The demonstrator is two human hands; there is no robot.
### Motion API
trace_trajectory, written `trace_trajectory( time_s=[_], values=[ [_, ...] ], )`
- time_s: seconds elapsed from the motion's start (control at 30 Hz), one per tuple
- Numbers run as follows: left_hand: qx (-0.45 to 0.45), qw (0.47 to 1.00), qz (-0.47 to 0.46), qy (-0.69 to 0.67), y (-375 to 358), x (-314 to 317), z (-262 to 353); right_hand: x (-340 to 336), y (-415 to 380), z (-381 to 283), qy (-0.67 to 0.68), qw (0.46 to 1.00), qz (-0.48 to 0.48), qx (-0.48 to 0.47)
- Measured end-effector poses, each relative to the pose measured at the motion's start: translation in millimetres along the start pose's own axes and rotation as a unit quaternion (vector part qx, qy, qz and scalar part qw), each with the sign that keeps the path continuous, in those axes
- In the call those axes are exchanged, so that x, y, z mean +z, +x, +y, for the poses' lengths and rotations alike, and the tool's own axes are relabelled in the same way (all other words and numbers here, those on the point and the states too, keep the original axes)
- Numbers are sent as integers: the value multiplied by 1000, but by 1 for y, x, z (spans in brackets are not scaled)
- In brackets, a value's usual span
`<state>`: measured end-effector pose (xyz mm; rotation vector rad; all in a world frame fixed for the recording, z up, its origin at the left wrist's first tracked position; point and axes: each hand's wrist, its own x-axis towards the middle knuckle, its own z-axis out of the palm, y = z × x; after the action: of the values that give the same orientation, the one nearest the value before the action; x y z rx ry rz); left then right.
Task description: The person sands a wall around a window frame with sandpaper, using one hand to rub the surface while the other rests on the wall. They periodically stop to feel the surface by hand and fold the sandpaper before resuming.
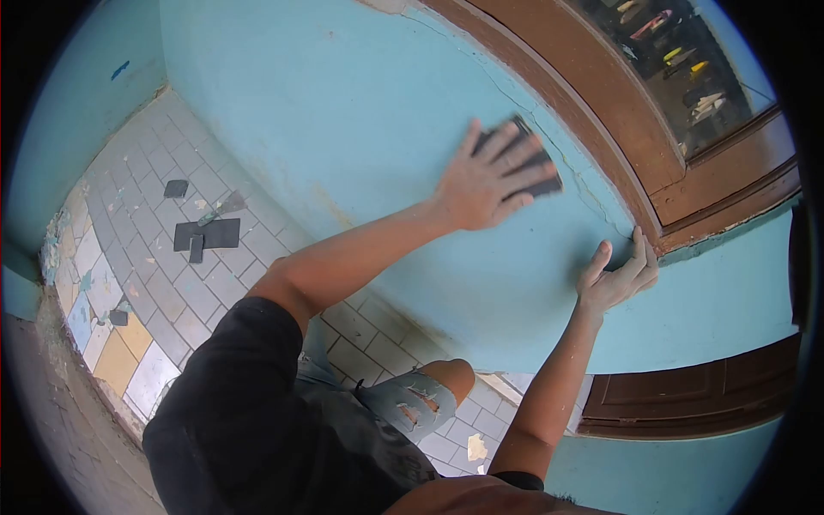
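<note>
My left hand [493, 176] lies flat over a dark sheet of sandpaper [545, 176], pressing it to the light blue wall [343, 112]. Its fingers are spread, slightly smeared by motion, and they cover much of the sheet. A thin crack [571, 172] runs down the wall just right of the sandpaper. Lower right, my right hand [620, 276] rests against the wall and the corner of the brown wooden window frame [639, 193]. Its fingers are apart and nothing shows in it.
On the grey tiled floor [154, 232] lie a dark flat sheet [225, 233], a scraper [227, 204] with a wide blade, a small dark block [196, 250] and a dark square piece [175, 189]. Paint flakes lie about. A brown panelled wooden piece [695, 390] stands lower right.
</note>
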<state>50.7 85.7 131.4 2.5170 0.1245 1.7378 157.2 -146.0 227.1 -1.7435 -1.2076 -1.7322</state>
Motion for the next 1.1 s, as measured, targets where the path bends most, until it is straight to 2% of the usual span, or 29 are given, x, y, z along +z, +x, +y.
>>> trace_trajectory(
  time_s=[0.03, 0.07, 0.1, 0.17, 0.2, 0.23, 0.27, 0.3, 0.37, 0.4, 0.43, 0.5, 0.53, 0.6, 0.67, 0.7, 0.77, 0.83, 0.87, 0.93, 1.0, 1.03, 1.07, 1.1],
  values=[
    [-122, 989, 77, -5, 17, -16, -25, 0, 1, 2, 1, 1000, 5, -5],
    [-263, 953, 149, 8, 35, -25, -53, 3, -1, 5, -4, 1000, 11, -6],
    [-262, 953, 151, 7, 40, -21, -61, 5, -2, 5, -9, 1000, 13, -6],
    [-346, 913, 215, 6, 37, -18, -68, 11, -4, -3, -42, 999, 27, 10],
    [-298, 941, 162, -2, 26, -16, -42, 17, 0, -7, -74, 996, 47, 27],
    [-202, 976, 77, 33, 3, -6, -17, 19, 2, -10, -69, 996, 49, 26],
    [-58, 998, -7, 22, -22, 4, 5, 17, 1, -9, -57, 997, 50, 31],
    [48, 999, -9, 22, -43, 15, 13, 13, -1, -10, -47, 997, 50, 36],
    [-33, 999, 20, -10, -45, 18, 11, 9, -1, -5, -42, 998, 45, 25],
    [-165, 984, 65, -28, -30, 13, 4, 5, -2, 0, -27, 999, 25, 8],
    [-292, 949, 108, -48, -8, 3, -11, 3, -3, 4, -13, 1000, 5, -8],
    [-452, 853, 239, -107, 28, -18, -53, 2, -3, 5, -16, 1000, 2, -7],
    [-454, 851, 239, -111, 26, -12, -47, 3, -3, 3, -15, 1000, 0, -1],
    [-360, 910, 206, -16, 15, 4, -29, 14, -3, -7, -39, 999, 19, 23],
    [-184, 982, 20, -27, -39, 15, 33, 16, -1, -14, -57, 996, 39, 63],
    [-76, 996, -17, -52, -65, 19, 42, 13, 0, -15, -53, 995, 46, 64],
    [-63, 998, -10, 6, -73, 23, 8, 1, 1, -9, -3, 999, 1, 47],
    [-271, 957, 98, -41, -29, -3, -37, -3, 1, -5, -13, 1000, -11, 19],
    [-272, 957, 95, -44, -16, -8, -38, 1, 1, -4, -13, 1000, 2, 16],
    [-349, 924, 125, -92, 6, -11, -27, 7, 1, -7, -11, 1000, 3, 16],
    [-423, 882, 164, -129, 18, -10, -20, 20, 6, -17, -107, 991, 49, 60],
    [-335, 928, 94, -134, -7, -7, 8, 22, 7, -19, -100, 992, 47, 60],
    [-243, 967, 24, -78, -32, -1, 21, 22, 5, -18, -83, 993, 58, 63],
    [-247, 966, 23, -72, -35, -3, 12, 21, 5, -17, -68, 993, 67, 64]
  ],
)
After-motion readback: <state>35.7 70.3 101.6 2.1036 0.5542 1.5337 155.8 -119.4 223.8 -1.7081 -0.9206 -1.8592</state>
